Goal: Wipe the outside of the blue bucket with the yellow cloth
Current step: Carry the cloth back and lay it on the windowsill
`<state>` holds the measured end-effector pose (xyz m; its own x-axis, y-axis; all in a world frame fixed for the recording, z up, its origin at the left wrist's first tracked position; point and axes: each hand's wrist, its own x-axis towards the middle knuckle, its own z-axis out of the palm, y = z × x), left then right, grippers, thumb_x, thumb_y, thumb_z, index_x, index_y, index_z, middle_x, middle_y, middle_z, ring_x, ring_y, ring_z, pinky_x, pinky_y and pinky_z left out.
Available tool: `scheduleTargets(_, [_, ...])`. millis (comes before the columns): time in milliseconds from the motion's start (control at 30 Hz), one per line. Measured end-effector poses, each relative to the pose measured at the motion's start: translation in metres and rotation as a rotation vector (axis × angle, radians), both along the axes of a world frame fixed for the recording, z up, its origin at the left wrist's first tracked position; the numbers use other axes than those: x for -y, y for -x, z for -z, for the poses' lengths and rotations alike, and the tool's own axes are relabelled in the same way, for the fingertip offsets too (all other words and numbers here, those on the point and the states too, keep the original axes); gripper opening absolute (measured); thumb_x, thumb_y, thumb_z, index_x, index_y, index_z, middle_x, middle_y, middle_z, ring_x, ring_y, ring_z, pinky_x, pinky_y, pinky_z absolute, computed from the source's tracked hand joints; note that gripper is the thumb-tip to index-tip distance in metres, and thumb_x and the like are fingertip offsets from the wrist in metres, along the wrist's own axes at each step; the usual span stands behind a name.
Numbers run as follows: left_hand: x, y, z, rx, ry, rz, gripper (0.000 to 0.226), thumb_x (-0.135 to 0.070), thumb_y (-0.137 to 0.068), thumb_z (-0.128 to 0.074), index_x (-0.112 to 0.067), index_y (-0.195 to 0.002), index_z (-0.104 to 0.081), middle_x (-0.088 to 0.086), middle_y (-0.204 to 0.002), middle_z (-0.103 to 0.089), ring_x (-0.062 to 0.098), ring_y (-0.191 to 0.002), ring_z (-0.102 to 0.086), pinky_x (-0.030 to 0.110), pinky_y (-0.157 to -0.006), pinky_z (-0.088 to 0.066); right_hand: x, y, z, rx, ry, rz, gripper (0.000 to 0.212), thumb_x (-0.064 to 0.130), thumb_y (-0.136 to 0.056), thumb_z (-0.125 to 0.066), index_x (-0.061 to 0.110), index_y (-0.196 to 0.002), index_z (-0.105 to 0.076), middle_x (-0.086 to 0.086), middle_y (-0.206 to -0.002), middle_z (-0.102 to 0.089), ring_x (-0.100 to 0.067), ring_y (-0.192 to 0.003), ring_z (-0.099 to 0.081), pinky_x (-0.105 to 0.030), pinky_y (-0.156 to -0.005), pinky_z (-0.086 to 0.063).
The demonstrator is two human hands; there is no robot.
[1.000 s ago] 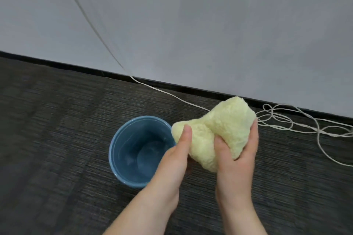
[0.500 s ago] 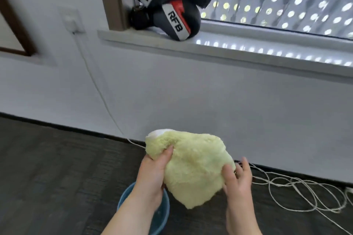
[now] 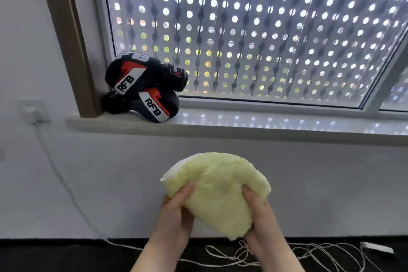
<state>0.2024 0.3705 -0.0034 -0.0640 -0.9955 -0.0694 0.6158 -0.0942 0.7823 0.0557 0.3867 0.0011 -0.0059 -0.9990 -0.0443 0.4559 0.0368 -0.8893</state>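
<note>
A fluffy yellow cloth [image 3: 217, 192] is held up in front of the white wall, bunched between both hands. My left hand [image 3: 175, 214] grips its left edge with the thumb on top. My right hand [image 3: 258, 212] grips its right side, fingers curled into the pile. The blue bucket is out of view, below the frame.
Two black and red boxing gloves [image 3: 143, 86] lie on the window sill [image 3: 265, 123] at the left. A white cable [image 3: 287, 254] lies tangled on the dark floor by the wall. A wall socket [image 3: 35, 110] sits at the far left.
The view has tilted up from the floor to the window, and the bucket has dropped out of sight. Both hands raised the cloth and spread it wider.
</note>
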Motion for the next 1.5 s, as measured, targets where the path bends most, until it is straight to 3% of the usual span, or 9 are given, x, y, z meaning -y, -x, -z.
scheduleTargets(333, [0.149, 0.095, -0.032, -0.081, -0.059, 0.126, 0.072, -0.064, -0.076, -0.033, -0.004, -0.109, -0.053, 0.018, -0.105, -0.067, 0.032, -0.101, -0.058, 0.044, -0.091, -0.043, 0.147, 0.142, -0.039, -0.049, 0.044, -0.144, 0.032, 0.024, -0.068, -0.054, 0.011, -0.094, -0.067, -0.009, -0.081, -0.073, -0.023, -0.075, -0.069, -0.029, -0.053, -0.054])
scheduleTargets(467, [0.196, 0.137, -0.036, -0.051, -0.121, 0.164, 0.066, -0.059, -0.067, -0.042, -0.008, -0.102, -0.061, 0.012, -0.099, -0.069, 0.026, -0.080, -0.068, 0.035, -0.062, -0.055, 0.206, 0.183, -0.067, -0.108, 0.070, -0.290, 0.021, 0.027, -0.072, -0.054, 0.017, -0.074, -0.073, -0.002, -0.067, -0.072, -0.016, -0.064, -0.068, -0.024, -0.051, -0.053])
scheduleTargets(633, [0.252, 0.162, -0.024, -0.082, -0.103, 0.249, 0.060, -0.025, -0.094, -0.029, -0.013, -0.052, -0.070, 0.003, -0.043, -0.066, 0.015, -0.037, -0.061, 0.019, -0.031, -0.045, 0.273, 0.200, -0.074, -0.094, 0.052, -0.345, 0.022, 0.027, -0.072, -0.052, 0.017, -0.073, -0.071, 0.000, -0.063, -0.070, -0.014, -0.062, -0.067, -0.023, -0.051, -0.052])
scheduleTargets(733, [0.298, 0.160, -0.029, -0.094, -0.004, 0.312, 0.036, -0.032, -0.087, -0.041, -0.021, -0.076, -0.074, -0.001, -0.068, -0.074, 0.015, -0.061, -0.069, 0.025, -0.050, -0.055, 0.310, 0.203, -0.070, -0.159, 0.039, -0.256, 0.016, 0.020, -0.083, -0.050, 0.012, -0.088, -0.062, -0.001, -0.065, -0.070, -0.016, -0.063, -0.067, -0.024, -0.050, -0.051])
scheduleTargets(800, [0.324, 0.147, -0.033, -0.049, 0.020, 0.379, 0.056, -0.061, -0.062, -0.060, -0.020, -0.099, -0.069, 0.003, -0.089, -0.075, 0.019, -0.079, -0.070, 0.029, -0.062, -0.057, 0.332, 0.201, -0.063, -0.159, -0.008, -0.142, 0.011, 0.016, -0.085, -0.052, 0.016, -0.092, -0.061, -0.001, -0.068, -0.072, -0.017, -0.063, -0.068, -0.026, -0.048, -0.052])
scheduleTargets(867, [0.353, 0.135, -0.034, 0.061, 0.024, 0.437, 0.077, -0.069, -0.048, -0.065, -0.016, -0.105, -0.066, 0.004, -0.089, -0.075, 0.018, -0.080, -0.070, 0.025, -0.059, -0.055, 0.357, 0.193, -0.056, -0.218, -0.031, -0.043, 0.017, 0.015, -0.083, -0.057, 0.018, -0.099, -0.059, -0.003, -0.080, -0.071, -0.015, -0.066, -0.068, -0.025, -0.049, -0.053])
scheduleTargets(1100, [0.419, 0.094, -0.031, 0.498, -0.128, 0.199, 0.027, -0.007, -0.078, -0.059, -0.005, -0.105, -0.055, 0.006, -0.076, -0.074, 0.020, -0.067, -0.069, 0.027, -0.052, -0.055, 0.426, 0.141, -0.030, -0.570, -0.077, 0.086, 0.041, 0.017, -0.077, -0.062, 0.020, -0.112, -0.042, -0.001, -0.105, -0.058, -0.011, -0.084, -0.057, -0.019, -0.061, -0.047])
scheduleTargets(1267, [0.433, 0.089, -0.027, 0.835, -0.177, -0.064, 0.053, -0.014, -0.075, -0.066, -0.009, -0.120, -0.039, 0.001, -0.099, -0.055, 0.012, -0.079, -0.054, 0.024, -0.060, -0.043, 0.442, 0.118, -0.016, -1.185, 0.010, 0.162, 0.072, 0.024, -0.080, -0.055, 0.023, -0.138, -0.011, -0.005, -0.144, -0.025, -0.024, -0.128, -0.028, -0.034, -0.101, -0.028])
scheduleTargets(1500, [0.429, 0.106, -0.005, 1.875, 0.089, -0.258, 0.056, -0.035, -0.089, -0.037, -0.029, -0.138, -0.012, -0.001, -0.153, -0.014, 0.017, -0.140, -0.010, 0.038, -0.112, -0.005, 0.439, 0.073, 0.010, -1.662, 0.177, -0.255, 0.056, 0.045, -0.088, -0.032, 0.030, -0.139, -0.013, -0.003, -0.154, 0.001, -0.025, -0.139, 0.004, -0.041, -0.111, -0.006])
